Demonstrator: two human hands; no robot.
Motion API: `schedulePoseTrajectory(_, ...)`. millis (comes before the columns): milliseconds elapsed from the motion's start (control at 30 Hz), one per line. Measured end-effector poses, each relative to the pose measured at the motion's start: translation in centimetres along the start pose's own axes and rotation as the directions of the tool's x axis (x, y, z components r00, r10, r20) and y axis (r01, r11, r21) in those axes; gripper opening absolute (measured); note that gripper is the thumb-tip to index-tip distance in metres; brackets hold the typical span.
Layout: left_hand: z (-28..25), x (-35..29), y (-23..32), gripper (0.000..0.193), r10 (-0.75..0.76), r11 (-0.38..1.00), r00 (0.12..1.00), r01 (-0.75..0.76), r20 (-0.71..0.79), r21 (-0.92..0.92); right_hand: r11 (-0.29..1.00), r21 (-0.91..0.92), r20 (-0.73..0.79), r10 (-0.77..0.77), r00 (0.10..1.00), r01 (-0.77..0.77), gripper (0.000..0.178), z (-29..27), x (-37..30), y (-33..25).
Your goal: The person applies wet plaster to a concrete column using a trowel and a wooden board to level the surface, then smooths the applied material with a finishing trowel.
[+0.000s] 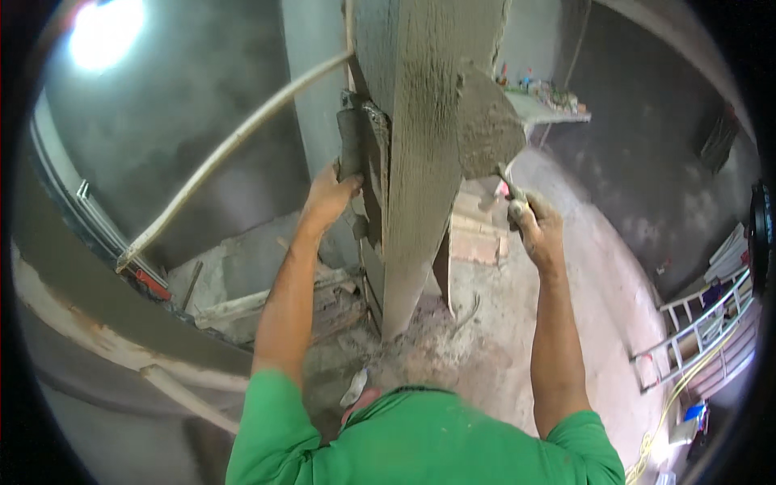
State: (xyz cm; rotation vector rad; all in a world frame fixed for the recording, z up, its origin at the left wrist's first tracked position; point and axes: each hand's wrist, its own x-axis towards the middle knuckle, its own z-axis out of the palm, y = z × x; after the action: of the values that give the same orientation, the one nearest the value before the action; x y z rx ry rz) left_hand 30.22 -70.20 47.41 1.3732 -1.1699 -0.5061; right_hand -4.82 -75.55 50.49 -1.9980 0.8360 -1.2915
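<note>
Trowel, beyond right fingers, handle apparently enclosed

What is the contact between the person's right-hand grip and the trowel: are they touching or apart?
Touching. The head view shows it: the right-hand grip is closed around the near end of the trowel, with no gap between.

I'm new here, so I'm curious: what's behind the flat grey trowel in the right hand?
Past the mortar-coated grey trowel, a rough grey column shows leftward, a pale flat shelf rightward; whatever the trowel covers is hidden.
</note>
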Motion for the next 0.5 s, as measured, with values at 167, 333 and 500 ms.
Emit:
schedulePoseTrajectory(167, -0.6, -2.1, -6.6, 0.042, -0.155, 0.984, 0.985, 0.160, -0.072, 0.075, 0.991, 0.065, -0.060, 0.117, 0.991, -0.114, 0.030, -0.1, -4.5, 4.0)
schedulePoseTrajectory(333, -6.5, -11.6, -9.5, 0.055, -0.246, 0.969, 0.941, 0.232, -0.232, -0.085, 0.942, 0.065, -0.151, 0.334, 0.930, -0.328, 0.040, -3.2, -15.2, 6.0)
schedulePoseTrajectory(500, -11.0, -21.2, -17.9, 0.051, -0.450, 0.799, 0.893, 0.391, -0.024, -0.456, 0.665, 0.086, -0.399, 0.705, 0.585, -0.742, 0.041, -1.0, -30.1, 9.5)
